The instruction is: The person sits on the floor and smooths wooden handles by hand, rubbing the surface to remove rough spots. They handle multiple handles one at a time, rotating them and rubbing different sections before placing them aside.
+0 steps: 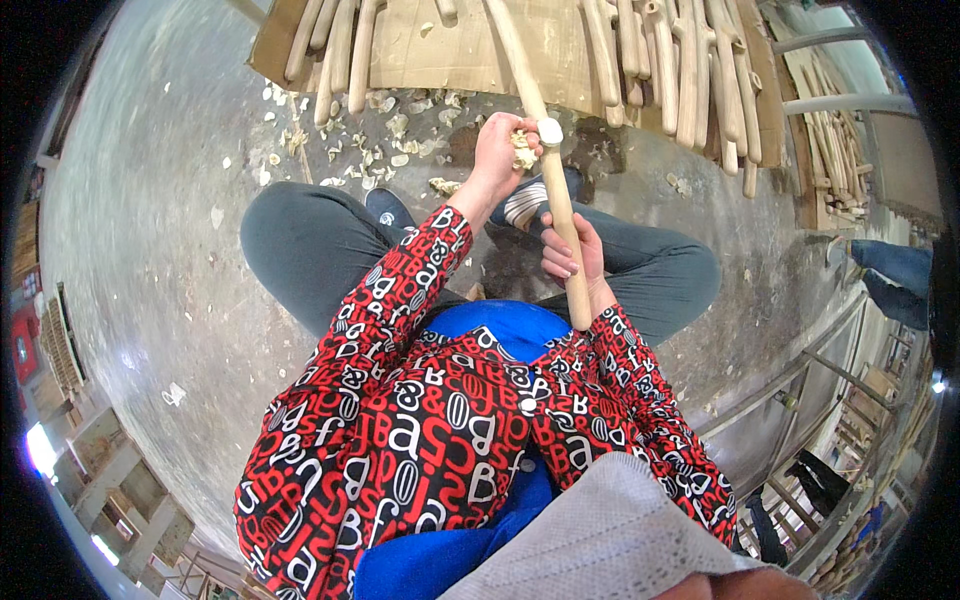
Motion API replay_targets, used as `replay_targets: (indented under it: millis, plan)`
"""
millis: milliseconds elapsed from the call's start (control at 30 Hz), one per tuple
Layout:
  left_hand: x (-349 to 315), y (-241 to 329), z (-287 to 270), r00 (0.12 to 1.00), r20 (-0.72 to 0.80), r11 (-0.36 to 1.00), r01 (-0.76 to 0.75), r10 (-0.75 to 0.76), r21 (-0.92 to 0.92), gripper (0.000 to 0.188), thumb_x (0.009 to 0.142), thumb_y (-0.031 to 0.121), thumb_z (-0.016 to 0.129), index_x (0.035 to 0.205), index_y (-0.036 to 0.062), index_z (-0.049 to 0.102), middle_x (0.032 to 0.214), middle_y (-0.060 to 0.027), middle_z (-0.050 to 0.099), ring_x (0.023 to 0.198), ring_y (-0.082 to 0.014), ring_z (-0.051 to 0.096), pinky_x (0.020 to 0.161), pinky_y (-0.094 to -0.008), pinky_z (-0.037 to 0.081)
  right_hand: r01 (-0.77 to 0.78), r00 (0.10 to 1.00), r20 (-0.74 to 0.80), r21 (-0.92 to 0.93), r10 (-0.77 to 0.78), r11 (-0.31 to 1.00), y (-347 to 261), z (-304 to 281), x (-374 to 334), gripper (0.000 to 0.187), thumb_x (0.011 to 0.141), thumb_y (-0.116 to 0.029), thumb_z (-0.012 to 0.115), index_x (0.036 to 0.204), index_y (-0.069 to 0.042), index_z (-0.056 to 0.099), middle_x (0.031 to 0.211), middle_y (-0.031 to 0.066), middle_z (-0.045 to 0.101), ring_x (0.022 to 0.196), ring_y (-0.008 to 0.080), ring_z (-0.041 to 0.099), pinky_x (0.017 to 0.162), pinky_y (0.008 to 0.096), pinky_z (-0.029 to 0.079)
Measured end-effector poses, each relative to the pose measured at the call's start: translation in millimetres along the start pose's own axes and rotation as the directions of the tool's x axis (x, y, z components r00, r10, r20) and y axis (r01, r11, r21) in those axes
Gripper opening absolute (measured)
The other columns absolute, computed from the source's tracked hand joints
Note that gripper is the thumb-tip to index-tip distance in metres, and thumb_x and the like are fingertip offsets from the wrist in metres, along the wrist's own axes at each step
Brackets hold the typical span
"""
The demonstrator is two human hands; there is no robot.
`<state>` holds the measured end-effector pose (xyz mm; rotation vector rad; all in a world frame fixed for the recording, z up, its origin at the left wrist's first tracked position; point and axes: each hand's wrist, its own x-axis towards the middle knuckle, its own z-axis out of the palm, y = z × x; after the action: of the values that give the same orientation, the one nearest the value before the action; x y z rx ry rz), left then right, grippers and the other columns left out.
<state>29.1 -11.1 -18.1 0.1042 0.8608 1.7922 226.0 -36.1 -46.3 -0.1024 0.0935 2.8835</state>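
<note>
Right fingers (558, 258) round a wooden stick (564, 212) (left fingers (514, 124) curled, contents unclear)

White and red letters (482, 486) cover the shirt (430, 430) — some perhaps upside down.

The pole (558, 185) was pale yellowish tan, the shavings (397, 126) cream, and the cardboard (450, 60) light brown. The shirt (410, 430) was black, covered in red and white lettering, the garment (500, 322) beneath it plain bright blue; the trousers (292, 250) were slate grey, the floor (160, 250) mottled grey.
</note>
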Motion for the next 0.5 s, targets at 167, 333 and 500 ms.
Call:
replay_targets:
  millis: [167,333,500]
  plan:
    - [-9,6,4,0.991,0.116,0.972,-0.091,0.066,0.218,0.007,0.089,0.012,0.046,0.089,0.0055,0.047,0.075,-0.0071,0.055,0.059,-0.016,0.054,0.054,-0.0306,0.048,0.015,1.0,-0.022,-0.058,-0.016,0.998,-8,-2,6,0.042,0.097,-0.037,0.035,0.114,0.001,0.045,0.064,0.0027,0.042,0.041,0.011,0.041,0.042,0.027,0.038]
    - [2,20,-12,0.968,0.099,0.6,-0.221,0.23,0.769,0.021,0.088,0.022,0.058,0.093,0.0036,0.05,0.081,-0.0052,0.057,0.077,-0.0123,0.056,0.06,-0.0298,0.048,-0.006,0.998,-0.057,-0.07,0.002,0.998,-4,-2,11,0.041,0.097,-0.036,0.036,0.113,0.0,0.047,0.064,0.003,0.043,0.041,0.0121,0.041,0.042,0.0278,0.038]
    - [6,26,-16,0.927,0.299,0.033,-0.314,0.229,0.949,0.035,0.079,0.03,0.069,0.089,-0.0015,0.057,0.082,-0.013,0.06,0.079,-0.0235,0.059,0.07,-0.035,0.047,-0.012,0.982,-0.185,-0.186,-0.024,0.982,-3,-2,21,0.039,0.096,-0.036,0.038,0.112,-0.002,0.048,0.064,0.0029,0.044,0.043,0.0127,0.041,0.044,0.0282,0.038]
